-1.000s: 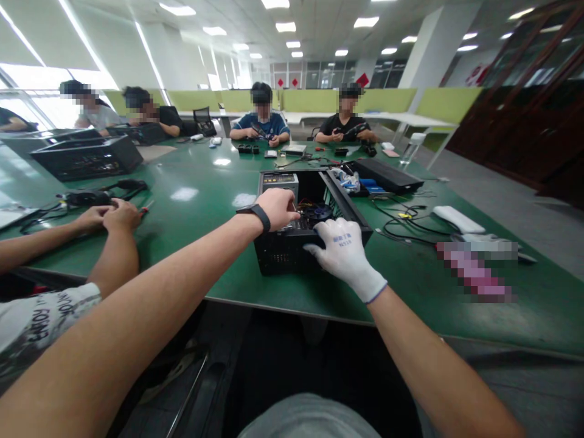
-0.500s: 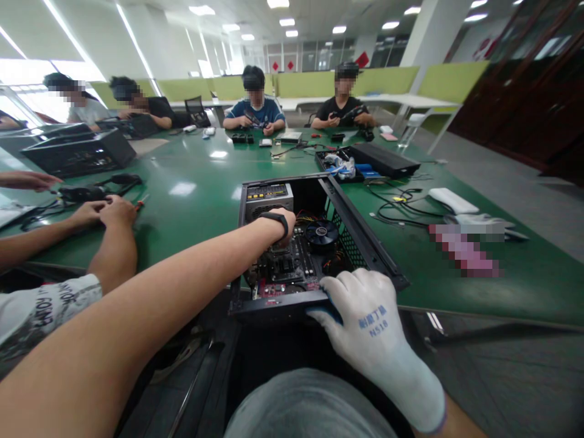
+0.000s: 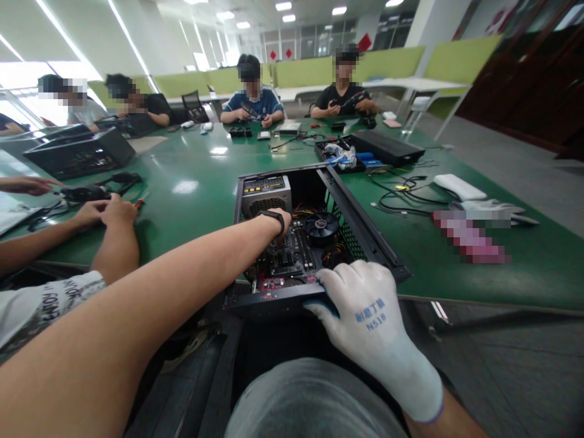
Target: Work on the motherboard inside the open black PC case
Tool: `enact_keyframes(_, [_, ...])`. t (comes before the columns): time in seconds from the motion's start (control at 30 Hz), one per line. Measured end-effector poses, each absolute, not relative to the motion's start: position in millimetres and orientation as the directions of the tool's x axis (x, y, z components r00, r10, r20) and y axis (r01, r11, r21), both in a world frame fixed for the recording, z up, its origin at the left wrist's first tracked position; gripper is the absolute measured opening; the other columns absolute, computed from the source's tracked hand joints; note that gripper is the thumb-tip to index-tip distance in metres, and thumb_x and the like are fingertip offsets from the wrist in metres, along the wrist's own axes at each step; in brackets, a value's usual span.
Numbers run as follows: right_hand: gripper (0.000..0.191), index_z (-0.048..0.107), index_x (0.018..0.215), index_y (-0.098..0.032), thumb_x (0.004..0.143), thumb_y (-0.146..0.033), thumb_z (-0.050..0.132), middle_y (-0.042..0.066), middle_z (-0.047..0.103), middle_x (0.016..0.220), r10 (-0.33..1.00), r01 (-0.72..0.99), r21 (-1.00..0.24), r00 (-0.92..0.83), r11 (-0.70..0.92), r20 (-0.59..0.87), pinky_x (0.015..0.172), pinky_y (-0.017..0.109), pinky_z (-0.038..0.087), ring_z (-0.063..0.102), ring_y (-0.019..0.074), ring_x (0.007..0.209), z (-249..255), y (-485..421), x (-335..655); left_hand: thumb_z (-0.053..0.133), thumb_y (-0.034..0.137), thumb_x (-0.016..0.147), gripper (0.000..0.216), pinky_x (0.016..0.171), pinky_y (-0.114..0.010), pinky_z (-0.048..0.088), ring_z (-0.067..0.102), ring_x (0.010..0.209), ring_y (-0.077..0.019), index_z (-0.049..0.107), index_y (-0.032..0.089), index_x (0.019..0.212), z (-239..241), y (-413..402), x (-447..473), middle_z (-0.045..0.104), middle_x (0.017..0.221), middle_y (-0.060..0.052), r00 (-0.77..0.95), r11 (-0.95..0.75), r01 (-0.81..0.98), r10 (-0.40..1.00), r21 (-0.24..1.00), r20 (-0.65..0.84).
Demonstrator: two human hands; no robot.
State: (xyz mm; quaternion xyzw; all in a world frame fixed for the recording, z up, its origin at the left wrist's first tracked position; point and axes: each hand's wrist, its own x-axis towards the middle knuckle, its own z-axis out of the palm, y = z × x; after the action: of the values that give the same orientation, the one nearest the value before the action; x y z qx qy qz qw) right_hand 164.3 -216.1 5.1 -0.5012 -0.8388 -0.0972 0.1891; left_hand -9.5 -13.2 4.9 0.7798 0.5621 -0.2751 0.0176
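An open computer case (image 3: 274,299) lies on its side at the table's near edge. Inside it are a motherboard (image 3: 292,258), a round black CPU fan (image 3: 321,226) and a boxy grey power supply (image 3: 266,198). My bare left hand (image 3: 285,220), with a black band at the wrist, reaches down into the case beside the power supply, over the motherboard. Its fingers are hidden, so what they touch does not show. In a white work glove, my right hand (image 3: 362,301) grips the near rim of the case, thumb outside and fingers over the top.
On the green table (image 3: 187,213), cables (image 3: 392,198), a glove (image 3: 490,210) and a black tray (image 3: 340,161) lie to the right and beyond. A co-worker's hands (image 3: 107,210) are at the left near headphones-like black gear (image 3: 98,190). Other people sit across the table.
The view has shifted slightly. My left hand stays inside the case with only a small movement, and my right hand keeps its hold on the rim.
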Motion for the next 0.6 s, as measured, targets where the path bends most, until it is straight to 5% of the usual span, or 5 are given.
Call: enact_keyframes(0.6, [0.035, 0.063, 0.097, -0.024, 0.077, -0.052, 0.069, 0.005, 0.062, 0.084, 0.808, 0.882, 0.007, -0.435, 0.471, 0.396, 0.071, 0.037, 0.021, 0.046, 0.0246, 0.081, 6.0, -215.8, 164.5, 0.088, 0.044, 0.050, 0.065, 0.089, -0.031, 0.053, 0.068, 0.103, -0.0299, 0.075, 0.018, 0.108, 7.3, -16.4, -4.4, 0.074, 0.108, -0.014, 0.210, -0.384, 0.866, 0.861, -0.321, -0.463])
